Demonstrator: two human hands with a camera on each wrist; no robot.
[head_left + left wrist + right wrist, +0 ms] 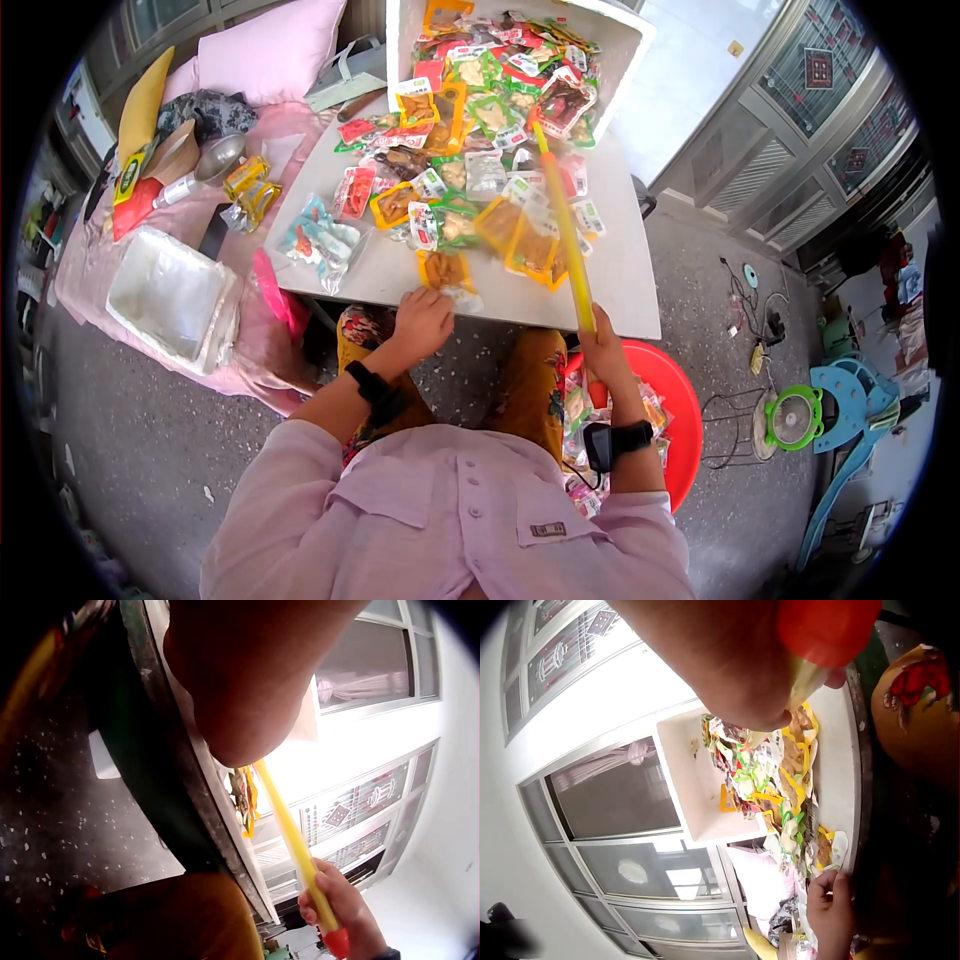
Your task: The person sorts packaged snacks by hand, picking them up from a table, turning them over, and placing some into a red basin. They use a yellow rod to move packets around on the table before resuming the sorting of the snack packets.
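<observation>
My right hand (pixel 603 350) grips a long yellow stick (pixel 562 215) near its lower end. A red cap (pixel 337 943) sits below the grip. The stick slants up across the table, its far end over the heap of snack packets (pixel 490 115). At the front edge, my left hand (pixel 424 322) has loosely bent fingers, with the fingertips right at an orange-edged snack packet (pixel 443 268). More orange-edged packets (pixel 535 248), one blurred, lie beside the stick.
A white foam box (pixel 625 60) lies tipped at the back, packets spilling onto the table (pixel 628 265). A red basin (pixel 683 420) with packets stands below on the right. Left are a clear bag (pixel 322 243), a foam tray (pixel 168 295) and a metal bowl (pixel 221 158).
</observation>
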